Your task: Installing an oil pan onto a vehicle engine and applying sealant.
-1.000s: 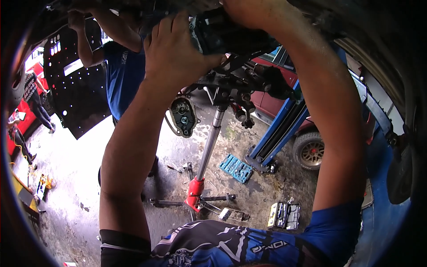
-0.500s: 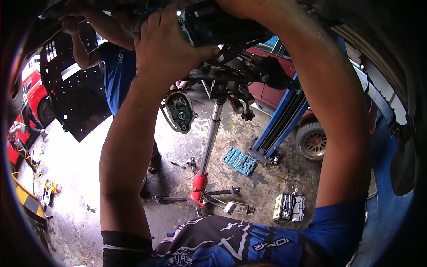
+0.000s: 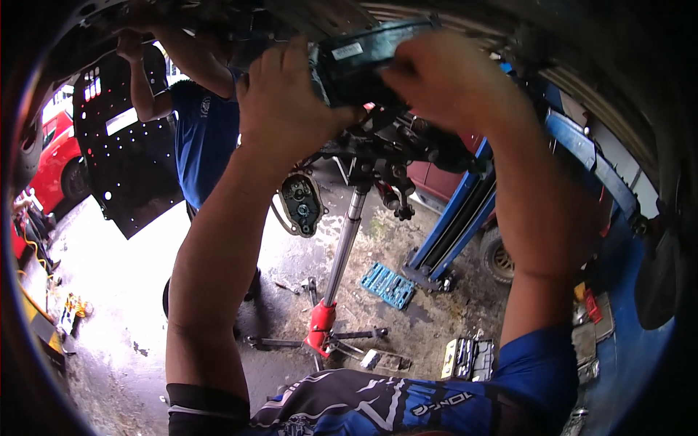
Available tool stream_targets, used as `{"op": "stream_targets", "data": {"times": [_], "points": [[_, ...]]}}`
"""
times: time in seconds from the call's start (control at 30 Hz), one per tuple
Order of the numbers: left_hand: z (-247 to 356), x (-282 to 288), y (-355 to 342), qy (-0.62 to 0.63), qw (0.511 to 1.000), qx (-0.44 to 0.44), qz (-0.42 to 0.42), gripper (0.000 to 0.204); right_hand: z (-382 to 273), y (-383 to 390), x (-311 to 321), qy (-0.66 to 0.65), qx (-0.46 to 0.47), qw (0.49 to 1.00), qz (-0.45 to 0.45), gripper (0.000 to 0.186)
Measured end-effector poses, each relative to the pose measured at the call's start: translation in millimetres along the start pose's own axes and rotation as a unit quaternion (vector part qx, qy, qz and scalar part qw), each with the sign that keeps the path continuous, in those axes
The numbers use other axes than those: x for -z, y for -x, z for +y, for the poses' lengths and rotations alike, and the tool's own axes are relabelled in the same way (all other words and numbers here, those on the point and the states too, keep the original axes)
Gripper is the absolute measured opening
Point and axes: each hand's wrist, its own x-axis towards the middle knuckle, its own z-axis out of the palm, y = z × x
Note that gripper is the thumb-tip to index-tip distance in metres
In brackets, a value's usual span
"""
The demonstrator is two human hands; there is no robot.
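Overhead, under the vehicle, is a dark box-shaped part (image 3: 363,62) with a white label on its face. My left hand (image 3: 287,102) grips its left edge, the fingers up over the side and the thumb stretched out below. At its right end is my right hand (image 3: 443,83), fingers curled toward the part but blurred, so its hold is unclear. Below my left wrist, an open oval metal housing (image 3: 300,207) shows its inner round fittings. Dark linkages and the head of a transmission jack (image 3: 347,225) with a red base stand below the part.
A co-worker in a blue shirt (image 3: 207,138) reaches up at the left beside a perforated black panel (image 3: 127,160). Blue lift post (image 3: 454,218) rises at right. On the stained floor lie a blue socket set (image 3: 387,285) and an opened toolbox (image 3: 469,358). A red car (image 3: 54,156) is far left.
My right hand has come down into view at the part's right end, and the labelled face now shows. My left hand has shifted slightly right and down in view.
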Motion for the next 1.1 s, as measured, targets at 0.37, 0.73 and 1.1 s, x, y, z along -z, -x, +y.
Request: {"op": "stream_targets", "data": {"times": [0.37, 0.73, 1.1], "points": [[3.3, 7.1, -2.9, 0.01, 0.999, -0.007, -0.049, 0.107, 24.2, 57.2, -91.9, -0.047, 0.013, 0.986, -0.158, 0.03], [-3.1, 1.8, -9.2, 0.015, 0.996, -0.064, -0.059, 0.101, 38.9, 66.5, -108.8, -0.106, 0.091, 0.99, -0.002, 0.019], [-1.2, 14.8, -20.4, -0.021, 0.987, -0.113, -0.114, 0.105, 31.1, 66.6, 14.3, -0.06, 0.114, 0.943, 0.306, 0.014]]}}
